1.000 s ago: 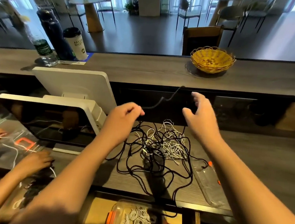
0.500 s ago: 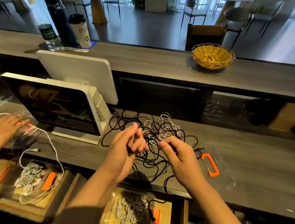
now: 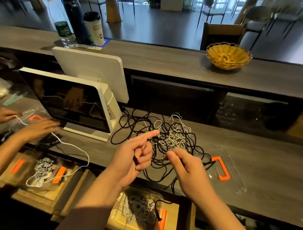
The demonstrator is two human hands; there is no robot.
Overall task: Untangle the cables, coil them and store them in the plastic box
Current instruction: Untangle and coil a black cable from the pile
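Note:
A tangle of black and white cables (image 3: pixel 165 134) lies on the grey counter in front of me. My left hand (image 3: pixel 134 157) pinches a black cable end between thumb and curled fingers, its index finger pointing out over the pile. My right hand (image 3: pixel 184 165) grips a black cable at the pile's near edge, fingers curled. Below the counter edge a clear plastic box (image 3: pixel 138 211) with orange clips holds several coiled cables, and a black cable hangs down into it. The box's clear lid (image 3: pixel 228 169) with an orange handle lies to the right of the pile.
A white point-of-sale screen (image 3: pixel 71 104) stands left of the pile. Another person's hands (image 3: pixel 36 128) work a white cable at the far left, above a second box (image 3: pixel 39 169). On the upper ledge are a yellow basket (image 3: pixel 229 55), a cup (image 3: pixel 95 28) and bottles.
Both hands came down from the raised reach at the back of the pile to its near edge. My left index finger has since straightened while both hands hold black cable.

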